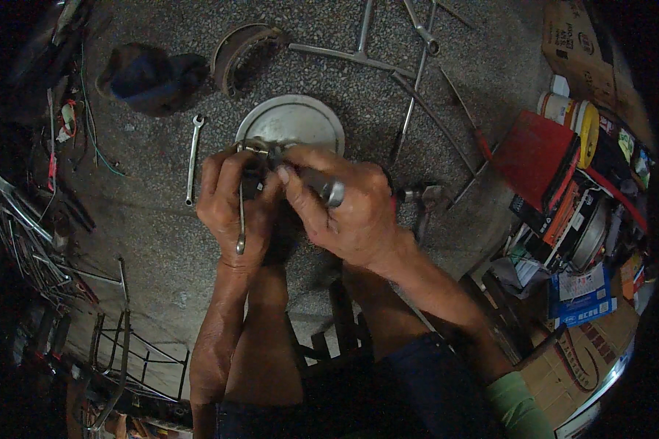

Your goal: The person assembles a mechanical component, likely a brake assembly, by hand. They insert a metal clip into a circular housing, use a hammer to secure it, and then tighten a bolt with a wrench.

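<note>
My left hand (pixel 231 197) is closed, its fingers curled round a small dark metal part (pixel 256 148) with a brassy pin. A slim wrench (pixel 241 219) also sits in this hand, hanging along the palm with its ringed end near the wrist. Close beside it, my right hand (pixel 348 201) pinches at the same small part with thumb and forefinger. A shiny rounded metal piece (pixel 333 194) shows inside the right palm; its kind is hidden. Just beyond both hands lies a round metal plate (pixel 300 117). Left of them, a combination wrench (pixel 194 161) rests on the speckled floor.
A curved brake shoe (pixel 234 55) and a dark blue cloth item (pixel 150 80) lie far left. T-handled wrenches (pixel 359 57) spread across the far right. A hammer (pixel 425 197), a red box (pixel 538 161) and cardboard (pixel 578 358) stand right. Several tools (pixel 33 256) crowd the left edge.
</note>
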`<state>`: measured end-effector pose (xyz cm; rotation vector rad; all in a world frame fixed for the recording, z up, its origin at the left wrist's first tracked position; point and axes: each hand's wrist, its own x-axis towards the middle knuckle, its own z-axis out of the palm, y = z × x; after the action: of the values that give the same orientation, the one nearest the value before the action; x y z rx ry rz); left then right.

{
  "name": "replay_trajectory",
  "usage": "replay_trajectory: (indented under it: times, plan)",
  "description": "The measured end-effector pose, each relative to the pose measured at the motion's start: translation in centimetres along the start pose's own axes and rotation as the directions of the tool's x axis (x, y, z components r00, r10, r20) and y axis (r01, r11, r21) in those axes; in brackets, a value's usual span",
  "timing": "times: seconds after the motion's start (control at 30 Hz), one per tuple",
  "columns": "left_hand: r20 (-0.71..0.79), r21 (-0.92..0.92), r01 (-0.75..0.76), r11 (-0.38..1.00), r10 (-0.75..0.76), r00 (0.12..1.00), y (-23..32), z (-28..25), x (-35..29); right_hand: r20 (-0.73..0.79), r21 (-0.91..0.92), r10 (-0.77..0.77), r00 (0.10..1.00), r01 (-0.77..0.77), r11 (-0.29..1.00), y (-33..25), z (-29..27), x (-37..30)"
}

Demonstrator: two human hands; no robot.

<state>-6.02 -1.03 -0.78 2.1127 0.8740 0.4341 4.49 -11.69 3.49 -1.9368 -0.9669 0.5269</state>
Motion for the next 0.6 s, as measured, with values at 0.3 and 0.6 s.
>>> replay_trajectory:
  times: [0.3,0.6]
  plan:
    - [0.002,0.026,0.009,1.0,-0.009,1.0,0.3,0.1,0.2,-0.044,0.106,0.151,0.988,-0.145,0.984,0.7,-0.1,1.8]
    - [-0.015,0.08,-0.003,0.997,0.004,1.0,-0.2,0.1,-0.2,0.194,0.491,0.596,0.78,-0.603,0.629,5.1,0.1,4.8]
